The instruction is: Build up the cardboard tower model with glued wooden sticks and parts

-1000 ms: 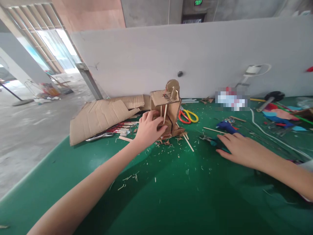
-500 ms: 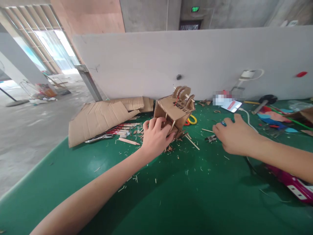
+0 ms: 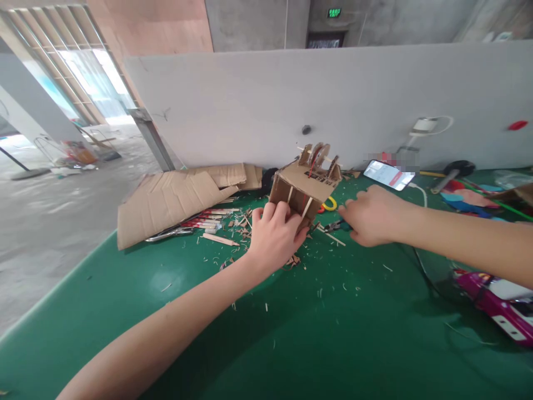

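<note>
My left hand (image 3: pixel 275 236) grips the lower part of a small cardboard model (image 3: pixel 302 186) with wooden sticks through it and cardboard discs on top. The model is tilted back toward the grey partition. My right hand (image 3: pixel 372 222) is curled beside the model's right side, closed on a small pair of pliers with dark jaws (image 3: pixel 333 226). A thin wooden stick (image 3: pixel 333 238) lies on the green table (image 3: pixel 291 328) just under that hand. Wood shavings are scattered around the model.
Flat cardboard sheets (image 3: pixel 175 197) lie at the left, with red-handled tools (image 3: pixel 200 222) beside them. Yellow-handled scissors (image 3: pixel 331 204) sit behind the model. A phone (image 3: pixel 388 174) on a white cable lies at the back right. A pink toy car (image 3: pixel 495 300) is at the right edge.
My left hand has tipped the model from upright to leaning back. My right hand has moved left from the blue tool area to beside the model, holding the pliers.
</note>
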The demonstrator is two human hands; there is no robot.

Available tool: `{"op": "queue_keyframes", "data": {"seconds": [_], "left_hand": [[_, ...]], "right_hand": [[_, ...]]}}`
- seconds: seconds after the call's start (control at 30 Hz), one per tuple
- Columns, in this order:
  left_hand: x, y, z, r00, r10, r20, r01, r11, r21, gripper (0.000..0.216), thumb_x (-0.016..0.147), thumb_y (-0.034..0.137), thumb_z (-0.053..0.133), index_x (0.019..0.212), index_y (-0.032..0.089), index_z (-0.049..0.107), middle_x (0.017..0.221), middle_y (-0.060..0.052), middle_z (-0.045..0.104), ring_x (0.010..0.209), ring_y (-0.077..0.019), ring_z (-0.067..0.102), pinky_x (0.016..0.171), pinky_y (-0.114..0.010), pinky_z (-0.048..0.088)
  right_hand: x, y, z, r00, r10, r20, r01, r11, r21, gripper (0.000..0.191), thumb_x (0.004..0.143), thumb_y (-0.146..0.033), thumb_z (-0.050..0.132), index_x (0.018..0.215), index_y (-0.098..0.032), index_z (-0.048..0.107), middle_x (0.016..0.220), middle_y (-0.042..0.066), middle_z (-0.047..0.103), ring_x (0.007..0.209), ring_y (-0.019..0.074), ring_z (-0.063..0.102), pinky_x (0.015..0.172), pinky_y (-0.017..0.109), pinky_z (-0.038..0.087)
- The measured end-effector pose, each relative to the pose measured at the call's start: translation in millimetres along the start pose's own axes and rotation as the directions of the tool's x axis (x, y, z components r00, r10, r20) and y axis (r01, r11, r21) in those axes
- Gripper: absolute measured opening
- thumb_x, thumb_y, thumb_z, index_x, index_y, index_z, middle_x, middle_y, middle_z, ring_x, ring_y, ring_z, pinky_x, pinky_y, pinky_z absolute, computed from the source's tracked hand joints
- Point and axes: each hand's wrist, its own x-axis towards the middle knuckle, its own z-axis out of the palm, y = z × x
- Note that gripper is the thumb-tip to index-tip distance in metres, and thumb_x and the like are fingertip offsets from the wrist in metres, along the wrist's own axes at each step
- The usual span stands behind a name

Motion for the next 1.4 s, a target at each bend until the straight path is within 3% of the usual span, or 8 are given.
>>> {"op": "queue_keyframes", "data": {"seconds": [0.17, 0.3, 0.63, 0.8, 1.0, 1.1, 1.3, 1.4], "left_hand": [[0, 2, -4, 1.000, 0.011, 0.009, -0.012, 1.000, 0.017, 0.023, 0.086, 0.042, 0.049, 0.081, 0.022, 0.060, 0.094, -0.008, 0.054, 0.091, -0.0264, 0.043, 0.072, -0.042, 0.035], [-1, 4, -6, 0.999, 0.029, 0.016, -0.030, 0.999, 0.040, 0.024, 0.086, 0.041, 0.048, 0.082, 0.021, 0.060, 0.094, -0.009, 0.054, 0.091, -0.0265, 0.043, 0.071, -0.042, 0.035], [-1, 6, -9, 0.999, 0.039, 0.035, -0.041, 0.997, 0.064, 0.023, 0.087, 0.040, 0.047, 0.086, 0.021, 0.059, 0.095, -0.010, 0.055, 0.092, -0.0272, 0.044, 0.071, -0.043, 0.036], [-1, 6, -12, 0.997, 0.058, 0.041, -0.061, 0.996, 0.063, 0.023, 0.088, 0.038, 0.045, 0.086, 0.020, 0.059, 0.094, -0.010, 0.055, 0.092, -0.0276, 0.044, 0.069, -0.042, 0.036], [-2, 6, -15, 0.995, 0.085, 0.055, -0.090, 0.992, 0.091, 0.023, 0.088, 0.037, 0.044, 0.087, 0.021, 0.059, 0.095, -0.011, 0.056, 0.091, -0.0268, 0.044, 0.069, -0.042, 0.036], [-3, 7, -15, 0.995, 0.083, 0.054, -0.088, 0.993, 0.085, 0.021, 0.088, 0.037, 0.044, 0.088, 0.021, 0.059, 0.095, -0.011, 0.056, 0.092, -0.0273, 0.045, 0.070, -0.043, 0.037], [-3, 9, -13, 0.996, 0.072, 0.049, -0.074, 0.996, 0.052, 0.019, 0.087, 0.036, 0.047, 0.090, 0.021, 0.059, 0.096, -0.011, 0.057, 0.093, -0.0279, 0.046, 0.071, -0.044, 0.036], [-3, 9, -13, 0.996, 0.071, 0.048, -0.074, 0.996, 0.048, 0.020, 0.087, 0.035, 0.047, 0.090, 0.021, 0.059, 0.096, -0.011, 0.057, 0.092, -0.0278, 0.046, 0.072, -0.045, 0.036]], "right_hand": [[13, -5, 11, 0.998, 0.031, -0.051, -0.026, 0.996, 0.087, 0.023, 0.066, -0.036, 0.051, 0.071, -0.021, 0.068, 0.072, 0.014, 0.067, 0.072, 0.0318, 0.061, 0.066, 0.046, 0.036], [22, -8, 18, 0.998, 0.059, -0.022, -0.058, 0.997, 0.040, 0.024, 0.064, -0.035, 0.054, 0.076, -0.023, 0.071, 0.080, 0.017, 0.068, 0.076, 0.0368, 0.061, 0.070, 0.056, 0.035], [38, 0, 57, 0.985, 0.130, -0.115, -0.108, 0.978, 0.180, 0.044, 0.064, -0.060, 0.045, 0.076, -0.026, 0.071, 0.080, 0.019, 0.066, 0.086, 0.0411, 0.057, 0.078, 0.064, 0.029], [37, -10, 34, 0.991, 0.130, 0.018, -0.131, 0.983, 0.125, 0.029, 0.061, -0.044, 0.057, 0.070, -0.020, 0.071, 0.081, 0.020, 0.067, 0.079, 0.0431, 0.061, 0.072, 0.065, 0.033], [38, -23, 1, 0.962, 0.113, 0.248, -0.116, 0.993, -0.004, 0.031, 0.067, -0.035, 0.058, 0.087, -0.017, 0.073, 0.092, 0.021, 0.067, 0.088, 0.0432, 0.059, 0.073, 0.063, 0.038], [42, -25, -5, 0.955, 0.111, 0.275, -0.118, 0.993, 0.008, 0.030, 0.064, -0.031, 0.061, 0.087, -0.018, 0.073, 0.092, 0.021, 0.067, 0.087, 0.0443, 0.060, 0.072, 0.063, 0.038], [54, -21, 13, 0.971, 0.122, 0.204, -0.141, 0.987, 0.079, 0.025, 0.061, -0.040, 0.064, 0.066, -0.017, 0.070, 0.087, 0.020, 0.066, 0.086, 0.0410, 0.058, 0.075, 0.062, 0.035], [64, -17, 28, 0.990, 0.129, 0.057, -0.137, 0.976, 0.169, 0.031, 0.062, -0.048, 0.062, 0.052, -0.019, 0.062, 0.079, 0.018, 0.065, 0.092, 0.0408, 0.056, 0.079, 0.062, 0.034]]}}
